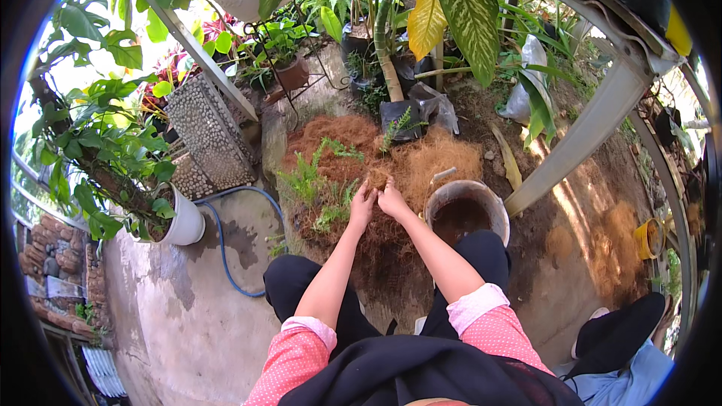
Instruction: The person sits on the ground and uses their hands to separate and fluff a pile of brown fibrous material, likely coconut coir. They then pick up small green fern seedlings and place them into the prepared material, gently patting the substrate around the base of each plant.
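Observation:
My left hand (363, 203) and my right hand (391, 201) meet in front of me, their fingers closed around a small clump of brown coconut fibre (379, 177). A thin green sprig with pink flowers (398, 127) rises just beyond the clump; whether it is rooted in it I cannot tell. Below and left of my hands, green fern fronds (307, 180) stand among dark roots and fibre. Behind lie a reddish-brown heap of coir (333, 138) and a lighter heap of loose coconut fibre (445, 158). A bucket of brown liquid (467, 211) stands by my right knee.
A blue hose (225, 262) curves across the concrete floor (169, 316). At left stands a white pot (183, 217) with a climbing plant. A metal post (581, 135) slants at right, near a yellow bucket (648, 238). Another person's dark-clothed leg (617, 330) shows at lower right.

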Demonstrator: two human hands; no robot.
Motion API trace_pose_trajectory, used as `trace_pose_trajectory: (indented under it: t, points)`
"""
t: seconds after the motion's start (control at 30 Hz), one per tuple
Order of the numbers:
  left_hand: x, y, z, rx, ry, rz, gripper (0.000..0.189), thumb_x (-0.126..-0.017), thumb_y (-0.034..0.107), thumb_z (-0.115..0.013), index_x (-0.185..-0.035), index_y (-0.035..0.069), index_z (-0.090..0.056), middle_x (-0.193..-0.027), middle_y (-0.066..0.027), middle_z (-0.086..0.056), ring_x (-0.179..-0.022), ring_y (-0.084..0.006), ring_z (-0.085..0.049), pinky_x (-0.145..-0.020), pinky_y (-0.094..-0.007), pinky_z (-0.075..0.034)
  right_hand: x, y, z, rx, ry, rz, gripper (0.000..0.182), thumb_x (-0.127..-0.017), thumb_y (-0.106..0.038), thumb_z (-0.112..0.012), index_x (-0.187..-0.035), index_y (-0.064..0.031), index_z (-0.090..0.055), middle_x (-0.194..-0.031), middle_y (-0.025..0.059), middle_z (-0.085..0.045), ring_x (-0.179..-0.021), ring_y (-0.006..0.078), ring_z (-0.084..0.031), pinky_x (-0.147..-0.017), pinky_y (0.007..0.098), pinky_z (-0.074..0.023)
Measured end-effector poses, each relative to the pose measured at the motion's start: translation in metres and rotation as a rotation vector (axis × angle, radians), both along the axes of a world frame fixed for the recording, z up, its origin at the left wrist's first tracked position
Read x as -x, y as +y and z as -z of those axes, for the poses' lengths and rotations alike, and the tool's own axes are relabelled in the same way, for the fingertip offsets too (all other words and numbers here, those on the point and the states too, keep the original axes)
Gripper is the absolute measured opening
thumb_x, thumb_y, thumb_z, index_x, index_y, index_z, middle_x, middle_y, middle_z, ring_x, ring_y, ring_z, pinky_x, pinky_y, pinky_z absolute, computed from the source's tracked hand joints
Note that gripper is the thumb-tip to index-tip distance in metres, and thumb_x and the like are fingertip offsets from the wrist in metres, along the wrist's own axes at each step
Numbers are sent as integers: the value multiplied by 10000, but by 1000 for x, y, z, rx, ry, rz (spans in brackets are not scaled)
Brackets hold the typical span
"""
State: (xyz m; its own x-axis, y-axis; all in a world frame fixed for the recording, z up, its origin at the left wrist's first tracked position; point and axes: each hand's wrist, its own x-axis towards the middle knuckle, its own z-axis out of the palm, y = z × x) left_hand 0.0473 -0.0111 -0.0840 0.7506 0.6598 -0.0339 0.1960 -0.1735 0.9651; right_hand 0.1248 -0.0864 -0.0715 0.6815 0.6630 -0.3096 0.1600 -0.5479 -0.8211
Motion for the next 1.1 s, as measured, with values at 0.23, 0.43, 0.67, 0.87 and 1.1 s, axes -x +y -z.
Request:
trace_pose_trajectory:
  t: [0.23, 0.43, 0.67, 0.87, 1.1]
  points:
    - [-80, 70, 43, 244, -82, 56, 597, -778, 216, -630, -1236, 5, -312, -1155, -152, -469, -1025, -195, -489, -857, -293, -404, -82, 46, 7, -165, 442, 145, 723, -754, -132, -548, -1303, -18, -91, -1102, 183, -490, -1004, 254, -507, -829, 335, -412]
    - [-123, 102, 85, 491, 202, 104, 501, -726, 285, -684, -1099, 32, -464, -984, -86, -562, -806, -149, -569, -628, -254, -465, -127, 72, 78, -41, 369, 247, 802, -710, -103, -544, -1341, -26, -54, -1203, 223, -422, -1075, 279, -458, -863, 342, -385]
    - [-123, 121, 151, 253, 369, 2, 455, -718, 262, -694, -1074, 43, -513, -931, -57, -592, -770, -129, -568, -594, -257, -463, -124, 108, 150, 238, 265, 292, 806, -695, -65, -583, -1357, -101, -124, -1217, 143, -425, -1056, 241, -451, -851, 327, -382]
    - [-156, 129, 159, 207, 377, -6, 405, -735, 221, -664, -1080, 50, -540, -922, -62, -599, -793, -106, -554, -691, -239, -445, -154, 125, 228, -110, 438, 429, 738, -713, -81, -586, -1337, -100, -193, -1246, 169, -390, -1100, 264, -427, -882, 336, -380]
    - [-182, 132, 193, 1, 334, 102, 446, -714, 240, -604, -1101, 36, -522, -943, -116, -601, -845, -198, -576, -779, -295, -431, -168, 118, 218, -155, 450, 509, 574, -740, -32, -565, -1249, -84, -306, -1167, 120, -479, -1052, 244, -480, -841, 324, -397]
